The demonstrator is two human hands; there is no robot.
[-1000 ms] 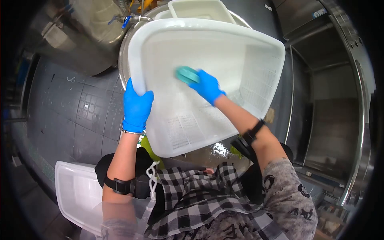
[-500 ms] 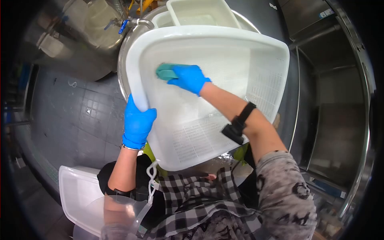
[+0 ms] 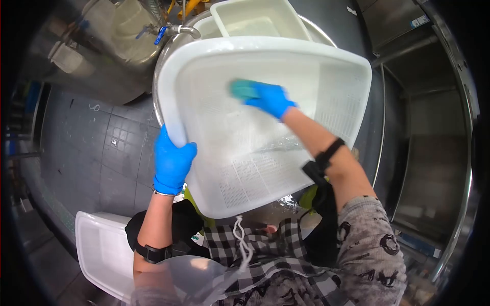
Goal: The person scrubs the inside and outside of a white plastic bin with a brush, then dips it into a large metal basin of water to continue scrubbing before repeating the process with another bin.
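Observation:
A large white plastic basket with slotted sides is tilted in front of me over a round metal tub. My left hand, in a blue glove, is closed around the basket's left rim with the thumb on the inner side. Inside the basket, my blue-gloved right hand grips a green scrubbing brush against the inner wall. Motion blurs the brush, so its bristles do not show clearly.
Behind the basket, a round metal tub holds another white bin. A tap with a blue lever juts in at upper left. Another white bin stands at lower left. Metal shelving lines the right side.
My right hand has moved the brush to the right across the inside of the basket. My left hand keeps its hold on the rim, shifting slightly with the basket.

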